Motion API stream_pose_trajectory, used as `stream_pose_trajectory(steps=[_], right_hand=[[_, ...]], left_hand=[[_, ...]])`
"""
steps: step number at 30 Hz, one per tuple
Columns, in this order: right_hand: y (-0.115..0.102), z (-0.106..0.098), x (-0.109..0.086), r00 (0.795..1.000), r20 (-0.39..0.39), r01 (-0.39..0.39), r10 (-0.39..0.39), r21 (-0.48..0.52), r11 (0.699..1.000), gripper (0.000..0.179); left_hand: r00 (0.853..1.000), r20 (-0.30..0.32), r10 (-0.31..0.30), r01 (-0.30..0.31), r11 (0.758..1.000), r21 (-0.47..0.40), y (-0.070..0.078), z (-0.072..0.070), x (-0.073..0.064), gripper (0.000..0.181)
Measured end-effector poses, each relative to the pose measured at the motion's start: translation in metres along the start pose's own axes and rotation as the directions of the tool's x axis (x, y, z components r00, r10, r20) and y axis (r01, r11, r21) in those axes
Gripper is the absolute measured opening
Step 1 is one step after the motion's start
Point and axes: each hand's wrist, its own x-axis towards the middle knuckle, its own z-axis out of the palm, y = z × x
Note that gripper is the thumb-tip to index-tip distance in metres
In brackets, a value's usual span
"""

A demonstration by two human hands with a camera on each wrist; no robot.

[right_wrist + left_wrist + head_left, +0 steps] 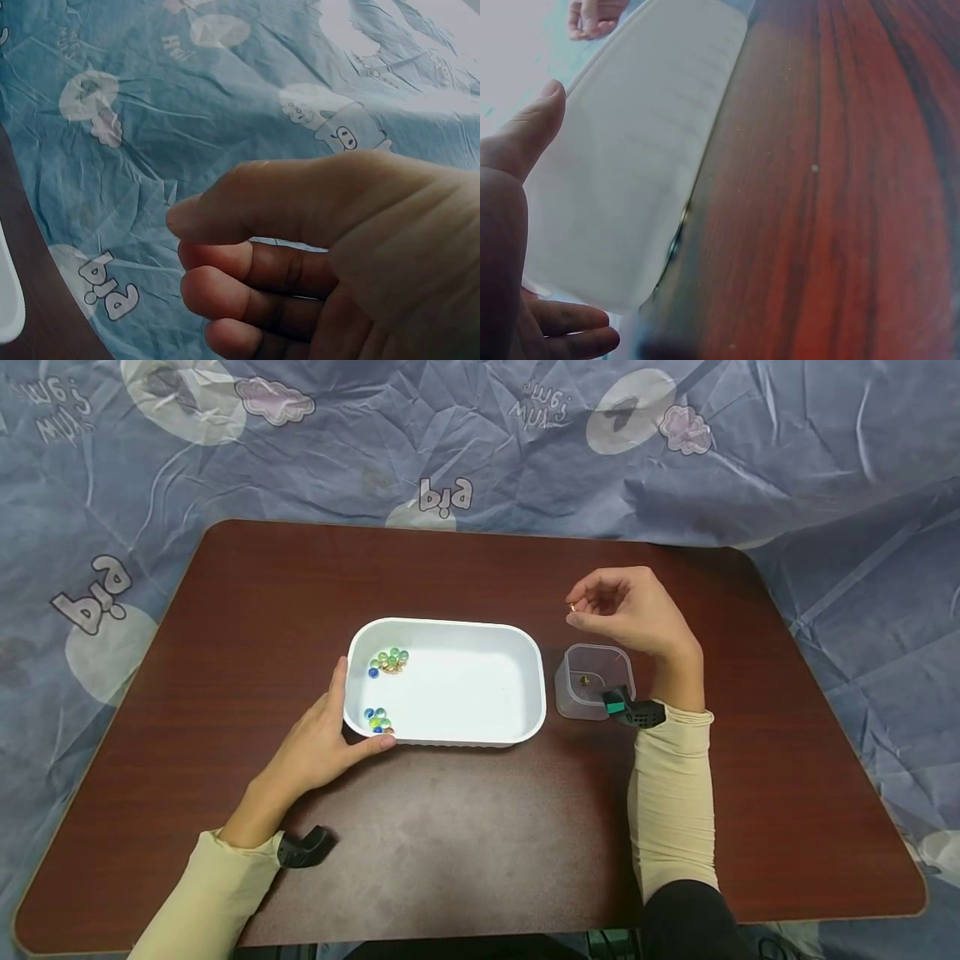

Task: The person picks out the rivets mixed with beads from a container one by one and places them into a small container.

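My left hand rests spread at the near left corner of a white tray. Its straight fingers lie along the left side and its thumb touches the front wall; the left wrist view shows this tray wall up close. Above and behind a clear plastic box, my right hand pinches a small gold bead between thumb and forefinger. The right wrist view shows those fingertips together, with the bead hidden. Another gold bead lies in the box.
Inside the tray's left part lie two clusters of small round beads: a green, blue and gold group towards the back, a blue and green group near the front. The brown table meets a printed blue cloth behind.
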Motion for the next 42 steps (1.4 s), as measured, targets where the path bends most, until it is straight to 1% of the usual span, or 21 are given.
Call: stream_pose_trajectory(steps=[7,16,20,24,29,33,42], right_hand=[[0.009,-0.010,-0.007,0.999,0.016,-0.032,0.033,-0.044,0.999,0.014],[0.012,-0.024,-0.015,0.990,0.031,-0.133,0.136,-0.087,0.987,0.016],[0.013,-0.029,-0.020,0.986,0.016,-0.163,0.166,-0.115,0.980,0.015],[0.016,-0.033,-0.023,0.985,0.008,-0.171,0.174,-0.121,0.978,0.016],[0.018,-0.037,-0.024,0.982,0.019,-0.183,0.186,-0.118,0.976,0.017],[0.019,-0.039,-0.024,0.980,0.008,-0.195,0.198,-0.115,0.974,0.019],[0.021,-0.039,-0.026,0.985,-0.017,-0.174,0.174,-0.119,0.977,0.019]], left_hand=[[1.000,0.003,-0.004,0.004,1.000,-0.002,0.000,0.000,0.000,0.123],[1.000,0.003,-0.012,0.012,1.000,-0.011,0.000,-0.001,-0.001,0.123],[1.000,0.011,-0.010,0.011,1.000,-0.011,0.000,-0.001,-0.001,0.122],[1.000,0.014,-0.006,0.006,1.000,-0.005,0.001,-0.002,0.000,0.121],[1.000,0.011,-0.005,0.005,1.000,-0.003,0.000,-0.002,0.000,0.121],[1.000,0.007,-0.005,0.005,1.000,-0.002,0.000,-0.002,-0.001,0.121],[1.000,0.009,0.011,-0.011,1.000,-0.005,0.000,-0.001,0.000,0.121]])
